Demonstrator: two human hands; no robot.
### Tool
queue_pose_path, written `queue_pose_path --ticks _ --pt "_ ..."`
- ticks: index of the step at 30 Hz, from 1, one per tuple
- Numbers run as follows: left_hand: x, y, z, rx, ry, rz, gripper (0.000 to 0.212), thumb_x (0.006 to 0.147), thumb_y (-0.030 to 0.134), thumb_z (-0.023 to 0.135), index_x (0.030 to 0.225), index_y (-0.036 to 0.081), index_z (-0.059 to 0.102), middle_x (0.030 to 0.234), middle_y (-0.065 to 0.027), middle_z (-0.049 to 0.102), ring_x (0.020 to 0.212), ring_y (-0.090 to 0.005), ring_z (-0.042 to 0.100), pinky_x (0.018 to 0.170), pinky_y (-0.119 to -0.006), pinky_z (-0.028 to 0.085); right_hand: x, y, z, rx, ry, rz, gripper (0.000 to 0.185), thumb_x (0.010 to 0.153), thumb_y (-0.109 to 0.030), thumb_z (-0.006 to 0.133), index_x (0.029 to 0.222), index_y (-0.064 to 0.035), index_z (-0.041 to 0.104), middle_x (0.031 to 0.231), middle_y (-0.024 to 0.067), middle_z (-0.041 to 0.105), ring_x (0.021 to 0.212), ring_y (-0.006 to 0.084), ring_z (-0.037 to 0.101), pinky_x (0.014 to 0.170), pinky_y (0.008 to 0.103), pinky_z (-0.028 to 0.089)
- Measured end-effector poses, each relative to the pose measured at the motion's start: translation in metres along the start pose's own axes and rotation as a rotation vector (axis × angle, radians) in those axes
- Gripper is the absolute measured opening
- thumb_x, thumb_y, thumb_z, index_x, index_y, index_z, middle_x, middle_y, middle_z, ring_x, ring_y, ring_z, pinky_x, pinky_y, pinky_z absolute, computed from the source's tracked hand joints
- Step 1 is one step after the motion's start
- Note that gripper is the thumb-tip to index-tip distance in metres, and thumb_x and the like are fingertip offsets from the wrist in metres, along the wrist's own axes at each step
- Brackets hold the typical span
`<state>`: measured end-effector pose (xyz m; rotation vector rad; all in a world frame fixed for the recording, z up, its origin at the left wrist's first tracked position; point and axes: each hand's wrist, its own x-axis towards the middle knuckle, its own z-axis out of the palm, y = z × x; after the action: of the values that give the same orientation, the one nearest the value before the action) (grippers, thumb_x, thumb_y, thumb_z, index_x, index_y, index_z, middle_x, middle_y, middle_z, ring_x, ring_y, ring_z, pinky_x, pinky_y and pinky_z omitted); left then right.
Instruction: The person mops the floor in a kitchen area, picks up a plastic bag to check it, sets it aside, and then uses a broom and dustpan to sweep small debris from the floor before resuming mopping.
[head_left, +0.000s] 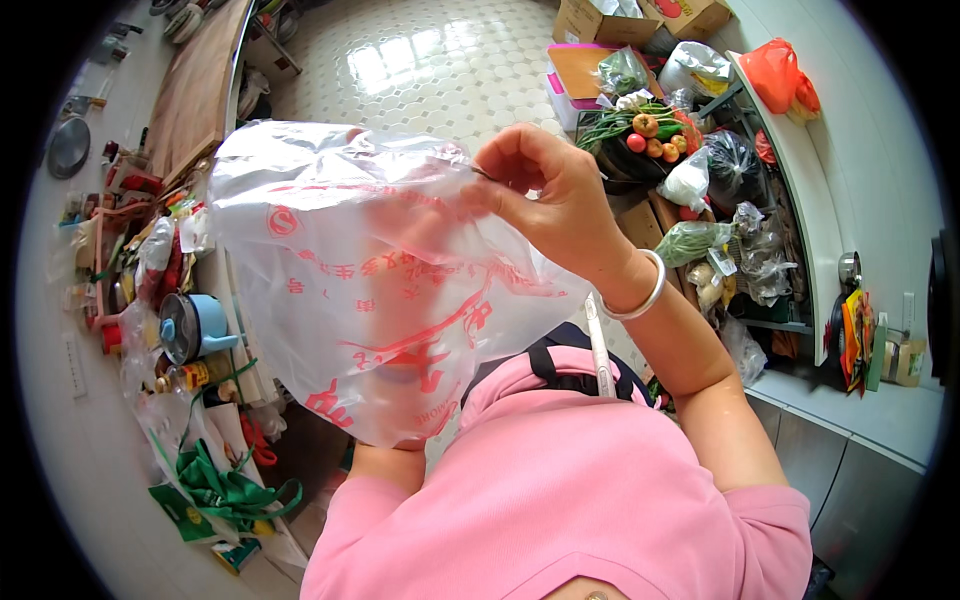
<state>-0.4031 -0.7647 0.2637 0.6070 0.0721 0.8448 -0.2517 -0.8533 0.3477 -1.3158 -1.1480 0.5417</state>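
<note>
A translucent white plastic bag (322, 247) with red printing is spread in front of me, its upper part creased and shiny. My right hand (544, 191), with a pale bangle (646, 289) on the wrist, pinches the bag's upper right edge between thumb and fingers. A small dark thin thing shows at those fingertips; what it is cannot be told. My left hand (412, 217) shows only as a blurred shape through the plastic, with its forearm coming out below the bag. Whether it is inside or behind the bag, and how its fingers are set, is unclear.
On the left counter are a blue lidded pot (202, 328), an oil bottle (184, 377), a green bag (217, 484) and a wooden board (199, 82). At right, vegetables (656, 139) and bagged produce (694, 241) stand near a shelf with a red bag (771, 71). Tiled floor (427, 67) lies beyond.
</note>
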Motion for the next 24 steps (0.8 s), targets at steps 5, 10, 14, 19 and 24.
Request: queue_pose_path --ticks 5,10,14,19,24 --pt "0.007 -0.01 -0.003 -0.024 -0.017 0.004 0.032 0.09 0.025 0.04 0.117 0.01 0.05 0.112 -0.0084 0.054 0.104 -0.0234 0.051 0.097 -0.051 0.029 -0.002 0.008 -0.007 -0.026 0.06 -0.026 0.014 0.08 -0.01 0.062 0.083 0.0033 0.061 0.072 0.0081 0.062 0.061 0.009 0.059 0.055 0.0217 0.047" --pt "0.001 0.025 -0.002 0.063 -0.026 0.085 0.032 0.091 0.025 0.039 0.117 0.01 0.05 0.111 -0.0083 0.054 0.105 -0.0236 0.05 0.098 -0.052 0.028 0.006 0.008 0.009 0.397 0.191 0.205 0.027 0.085 -0.023 0.058 0.077 0.0027 0.063 0.063 0.0031 0.06 0.053 0.0071 0.055 0.048 0.0194 0.042" --pt "0.013 0.04 0.028 0.35 -0.014 0.175 0.037 0.09 0.029 0.042 0.121 0.01 0.047 0.115 -0.0109 0.052 0.107 -0.0269 0.049 0.097 -0.05 0.03 0.01 0.053 -0.033 -0.137 0.111 0.35 0.024 0.08 -0.023 0.063 0.075 0.0 0.063 0.054 0.0002 0.056 0.045 0.0057 0.048 0.042 0.0195 0.036" --pt "0.008 0.054 0.033 0.822 -0.104 0.31 0.041 0.087 0.03 0.047 0.121 0.008 0.046 0.118 -0.0106 0.05 0.111 -0.0249 0.047 0.094 -0.044 0.034 0.014 0.059 -0.021 -0.678 -0.014 -0.212 0.047 0.073 -0.011 0.064 0.117 -0.0062 0.051 0.093 0.0101 0.061 0.086 0.0195 0.058 0.075 0.0275 0.045" --pt "0.008 0.056 0.002 1.789 -0.223 0.72 0.045 0.084 0.031 0.053 0.121 0.006 0.045 0.121 -0.0103 0.049 0.115 -0.0228 0.044 0.092 -0.038 0.038 0.009 0.019 0.023 -0.194 -0.206 -0.117 0.044 0.073 -0.002 0.06 0.115 -0.0048 0.05 0.102 0.0123 0.058 0.093 0.0229 0.057 0.08 0.0294 0.044"
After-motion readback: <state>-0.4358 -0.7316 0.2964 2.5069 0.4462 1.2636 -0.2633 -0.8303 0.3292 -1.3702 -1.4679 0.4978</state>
